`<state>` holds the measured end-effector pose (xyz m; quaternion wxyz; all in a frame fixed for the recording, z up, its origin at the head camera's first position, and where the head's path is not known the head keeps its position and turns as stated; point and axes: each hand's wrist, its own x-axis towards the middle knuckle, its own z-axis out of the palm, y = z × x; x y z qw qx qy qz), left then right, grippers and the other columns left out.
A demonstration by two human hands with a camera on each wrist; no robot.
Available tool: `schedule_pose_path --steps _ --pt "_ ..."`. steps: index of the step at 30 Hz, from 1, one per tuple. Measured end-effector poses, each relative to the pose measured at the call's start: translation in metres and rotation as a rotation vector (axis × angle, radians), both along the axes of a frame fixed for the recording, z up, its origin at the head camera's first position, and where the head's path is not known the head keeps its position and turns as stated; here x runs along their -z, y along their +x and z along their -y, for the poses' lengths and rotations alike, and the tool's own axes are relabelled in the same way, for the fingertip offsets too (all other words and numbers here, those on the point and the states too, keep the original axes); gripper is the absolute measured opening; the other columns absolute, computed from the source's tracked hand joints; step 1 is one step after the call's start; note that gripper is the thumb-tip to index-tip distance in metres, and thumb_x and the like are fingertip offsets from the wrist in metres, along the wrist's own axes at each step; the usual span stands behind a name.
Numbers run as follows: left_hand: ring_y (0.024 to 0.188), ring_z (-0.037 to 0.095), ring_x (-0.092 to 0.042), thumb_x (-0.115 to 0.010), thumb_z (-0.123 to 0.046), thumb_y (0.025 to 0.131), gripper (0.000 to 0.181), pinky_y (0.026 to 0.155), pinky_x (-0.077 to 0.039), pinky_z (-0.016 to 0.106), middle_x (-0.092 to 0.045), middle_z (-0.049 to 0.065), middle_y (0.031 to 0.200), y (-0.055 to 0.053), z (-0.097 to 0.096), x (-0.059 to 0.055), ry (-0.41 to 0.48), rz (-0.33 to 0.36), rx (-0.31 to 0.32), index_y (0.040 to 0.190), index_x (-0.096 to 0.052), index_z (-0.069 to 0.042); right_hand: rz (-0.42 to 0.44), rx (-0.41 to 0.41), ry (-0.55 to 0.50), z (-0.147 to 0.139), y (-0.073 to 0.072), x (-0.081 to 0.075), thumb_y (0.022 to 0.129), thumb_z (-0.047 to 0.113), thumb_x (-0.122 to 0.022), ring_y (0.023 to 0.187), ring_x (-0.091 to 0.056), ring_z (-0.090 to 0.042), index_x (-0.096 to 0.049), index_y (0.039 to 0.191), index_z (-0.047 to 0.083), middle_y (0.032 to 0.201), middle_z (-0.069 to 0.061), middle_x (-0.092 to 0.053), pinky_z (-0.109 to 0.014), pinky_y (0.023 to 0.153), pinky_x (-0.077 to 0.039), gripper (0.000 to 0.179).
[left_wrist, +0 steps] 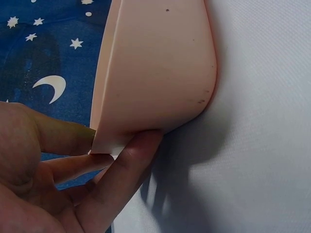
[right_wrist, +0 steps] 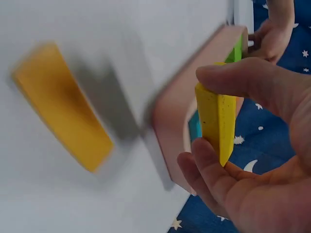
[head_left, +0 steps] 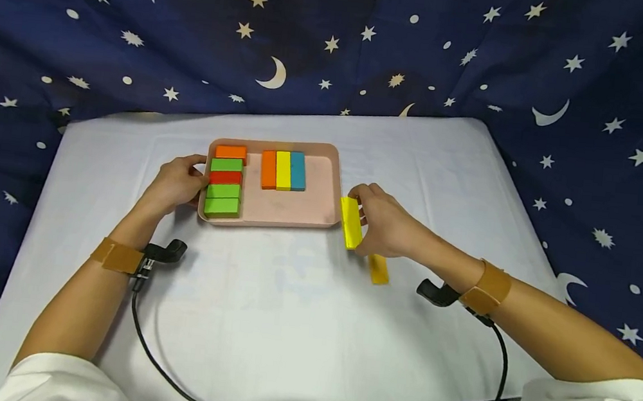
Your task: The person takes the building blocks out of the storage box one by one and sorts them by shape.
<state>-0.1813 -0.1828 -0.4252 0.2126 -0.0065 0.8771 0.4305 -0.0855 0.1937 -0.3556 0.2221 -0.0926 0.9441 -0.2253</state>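
Note:
My left hand (head_left: pixel 175 181) pinches the left end of a pink tray (head_left: pixel 279 217), thumb and fingers on its rim and wall in the left wrist view. My right hand (head_left: pixel 387 223) holds a yellow block (right_wrist: pixel 217 121) between thumb and fingertips, just off the tray's right side. On the cloth below that hand lies a second yellow block (head_left: pixel 378 269), partly covered by the hand in the head view. Along the tray's left side runs a column of several blocks, among them a red block (head_left: pixel 225 177) and a green block (head_left: pixel 222 208).
Inside the tray, toward the back, an orange block (head_left: pixel 269 169), a yellow block (head_left: pixel 283 171) and a blue block (head_left: pixel 298 171) stand side by side. A white cloth (head_left: pixel 263 324) covers the table. Behind hangs a dark blue curtain (head_left: pixel 197 40) with stars. Black cables trail from both wrist cameras.

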Motion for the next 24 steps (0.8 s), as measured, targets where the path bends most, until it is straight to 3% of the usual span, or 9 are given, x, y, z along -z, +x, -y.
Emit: schedule_pose_path --steps 7,12,17,24 --pt "0.07 0.011 -0.066 -0.05 -0.011 0.105 0.061 0.062 -0.063 0.029 -0.058 0.024 0.118 0.0 0.006 0.0 -0.005 -0.016 -0.019 0.163 -0.032 -0.003 -0.017 -0.018 -0.013 0.0 0.024 0.016 0.065 -0.002 -0.091 0.111 -0.062 -0.031 -0.044 0.143 0.001 0.127 -0.013 -0.051 -0.036 0.088 -0.061 0.091" --pt "0.07 0.012 -0.066 -0.05 -0.01 0.104 0.061 0.062 -0.063 0.028 -0.058 0.023 0.117 -0.001 0.004 0.002 -0.004 -0.02 -0.023 0.162 -0.033 -0.004 -0.035 -0.034 0.015 -0.001 0.036 0.035 0.061 -0.003 -0.087 0.1 -0.055 -0.027 -0.044 0.142 -0.001 0.12 -0.011 -0.051 -0.034 0.086 -0.054 0.092" --pt "0.072 0.012 -0.066 -0.049 -0.009 0.104 0.061 0.063 -0.063 0.027 -0.058 0.023 0.117 0.001 0.0 0.001 -0.009 -0.011 -0.016 0.162 -0.033 -0.004 -0.051 -0.042 0.004 -0.001 0.044 0.052 0.06 -0.008 -0.084 0.099 -0.054 -0.026 -0.043 0.143 -0.002 0.12 -0.012 -0.051 -0.033 0.085 -0.054 0.092" --pt "0.071 0.013 -0.067 -0.05 -0.009 0.104 0.061 0.066 -0.065 0.033 -0.058 0.024 0.119 0.0 -0.001 0.002 -0.015 -0.008 -0.011 0.162 -0.034 -0.004 -0.077 -0.057 0.011 0.002 0.049 0.062 0.058 -0.014 -0.08 0.101 -0.053 -0.027 -0.044 0.142 -0.004 0.124 -0.014 -0.049 -0.032 0.083 -0.056 0.092"
